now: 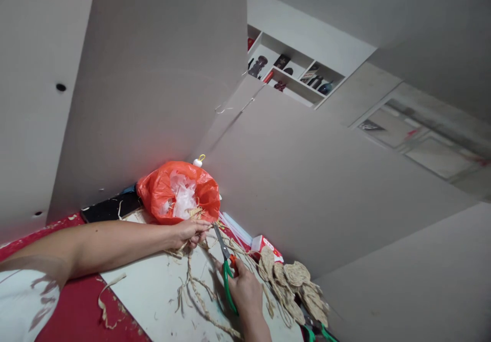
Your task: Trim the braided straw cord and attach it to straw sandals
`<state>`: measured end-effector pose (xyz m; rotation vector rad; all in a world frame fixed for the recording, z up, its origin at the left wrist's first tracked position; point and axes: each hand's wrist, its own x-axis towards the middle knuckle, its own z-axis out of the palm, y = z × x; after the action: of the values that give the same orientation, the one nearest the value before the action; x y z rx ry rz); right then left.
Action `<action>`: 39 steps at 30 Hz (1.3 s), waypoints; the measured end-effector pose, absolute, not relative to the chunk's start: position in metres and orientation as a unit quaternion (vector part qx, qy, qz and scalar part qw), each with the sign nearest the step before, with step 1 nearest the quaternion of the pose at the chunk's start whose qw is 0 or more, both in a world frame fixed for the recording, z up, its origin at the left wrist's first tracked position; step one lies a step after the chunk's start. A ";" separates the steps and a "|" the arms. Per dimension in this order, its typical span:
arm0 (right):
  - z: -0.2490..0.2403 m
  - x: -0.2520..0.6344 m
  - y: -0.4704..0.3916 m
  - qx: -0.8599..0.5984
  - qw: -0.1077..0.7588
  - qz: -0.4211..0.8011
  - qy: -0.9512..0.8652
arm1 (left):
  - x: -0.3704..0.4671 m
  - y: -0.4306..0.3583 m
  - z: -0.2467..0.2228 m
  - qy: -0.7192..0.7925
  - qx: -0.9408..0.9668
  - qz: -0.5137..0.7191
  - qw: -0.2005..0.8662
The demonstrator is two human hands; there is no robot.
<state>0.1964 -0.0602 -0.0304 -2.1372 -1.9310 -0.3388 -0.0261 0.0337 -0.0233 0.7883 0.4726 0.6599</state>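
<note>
My left hand (192, 232) pinches strands of tan straw-like fibre near the mouth of an orange plastic bag (155, 191). In my right hand (245, 288) is a pair of scissors (227, 278) with green handles and an orange part at the pivot. Their blade tips reach the fingertips of my left hand; whether the blades are touching the fibre is too small to tell. A braided fibre cord (197, 297) hangs below my left hand and lies across the white board (153, 301). White crumpled plastic and bits of fibre show inside the bag.
Several coiled tan fibre pieces (297, 274) lie on the right, by a red and white packet (264, 246). A loose strip (103, 303) rests on the red surface (76, 314) at left. Grey walls close in behind; green handles (310, 333) show at the bottom.
</note>
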 end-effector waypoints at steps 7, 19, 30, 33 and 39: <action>-0.029 0.194 -0.061 -0.732 0.156 -0.108 -0.655 | -0.026 0.034 -0.025 0.229 0.389 0.327 0.830; -0.028 0.204 -0.054 -0.755 0.224 -0.068 -0.612 | -0.024 0.030 -0.020 0.229 0.404 0.320 0.826; -0.024 0.191 -0.058 -0.733 0.130 -0.053 -0.666 | -0.022 0.030 -0.018 0.243 0.438 0.371 0.782; -0.023 0.189 -0.059 -0.736 0.111 -0.090 -0.662 | -0.020 0.028 -0.021 0.258 0.481 0.384 0.745; -0.024 0.187 -0.060 -0.734 0.084 -0.138 -0.660 | -0.019 0.023 -0.023 0.271 0.505 0.388 0.722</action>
<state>0.1870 -0.0597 -0.0236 -2.1909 -1.9681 -0.4107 -0.0194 0.0235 -0.0232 1.1166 0.5978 0.8568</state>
